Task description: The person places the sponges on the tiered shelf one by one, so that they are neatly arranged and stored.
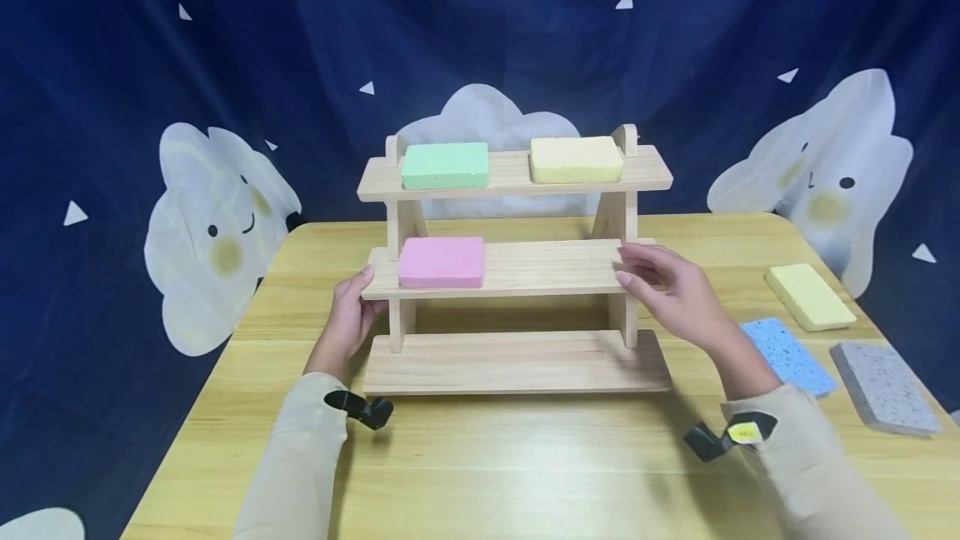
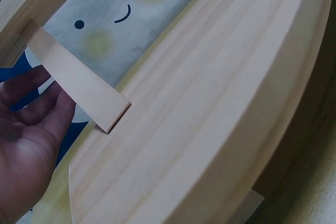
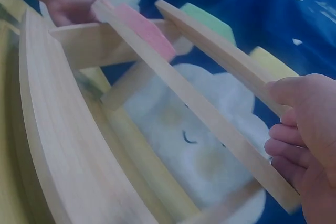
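Beige sleeves fill the lower left and lower right of the head view, flanking a three-tier wooden stand at mid-frame on the table, its long axis running left to right. The left hand grips the left end of the middle tier, thumb on top, fingers under. At the other end is the right hand, fingers loosely bent and thumb apart, nothing seen between; whether they touch the wood I cannot tell. From its fingertips that tier stretches left to a pink sponge. On the top tier lie a green sponge and, further right, a pale yellow sponge. Toward the right edge lie a blue sponge, a grey sponge and a second yellow sponge, long axes slanting from upper left to lower right. To these the right hand is clearly the nearer; the blue one lies closest, partly hidden by its wrist.
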Available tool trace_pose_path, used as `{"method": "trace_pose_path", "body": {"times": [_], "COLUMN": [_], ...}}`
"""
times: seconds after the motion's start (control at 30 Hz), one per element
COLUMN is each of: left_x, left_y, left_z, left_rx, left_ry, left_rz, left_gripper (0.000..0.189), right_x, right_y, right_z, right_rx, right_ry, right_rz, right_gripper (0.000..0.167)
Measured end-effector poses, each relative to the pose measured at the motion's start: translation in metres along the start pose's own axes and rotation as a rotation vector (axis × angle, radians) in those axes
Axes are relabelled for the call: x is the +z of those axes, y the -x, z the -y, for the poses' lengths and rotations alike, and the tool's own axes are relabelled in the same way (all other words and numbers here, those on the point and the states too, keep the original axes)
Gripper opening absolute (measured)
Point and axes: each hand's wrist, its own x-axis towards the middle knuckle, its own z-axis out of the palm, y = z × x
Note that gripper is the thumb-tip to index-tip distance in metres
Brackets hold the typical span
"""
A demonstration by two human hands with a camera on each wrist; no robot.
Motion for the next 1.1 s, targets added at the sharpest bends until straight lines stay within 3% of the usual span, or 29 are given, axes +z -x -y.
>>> {"method": "trace_pose_path", "body": {"times": [0.17,0.33,0.6,0.77,0.97,1.1], "left_x": [-0.001,-0.004,-0.001,-0.001,0.000,0.000], "left_y": [0.001,0.001,-0.001,0.001,0.002,0.001], "left_z": [0.000,0.001,-0.002,-0.003,-0.003,-0.003], "left_rx": [-0.006,-0.013,-0.024,-0.024,-0.036,-0.036], "left_ry": [-0.019,-0.018,-0.048,-0.068,-0.064,-0.070], "left_rz": [-0.005,-0.002,0.002,0.001,-0.008,-0.001], "left_gripper": [0.052,0.052,0.053,0.053,0.052,0.052], "right_x": [-0.021,-0.039,-0.067,-0.077,-0.082,-0.083], "right_y": [0.022,0.045,0.092,0.111,0.126,0.136], "right_z": [-0.009,-0.021,-0.049,-0.062,-0.073,-0.077], "right_rx": [0.037,0.137,0.368,0.501,0.651,0.701], "right_ry": [0.011,0.054,0.108,0.139,0.229,0.290], "right_rz": [-0.075,-0.141,-0.263,-0.346,-0.361,-0.372], "right_gripper": [0.037,0.038,0.047,0.051,0.059,0.059]}}
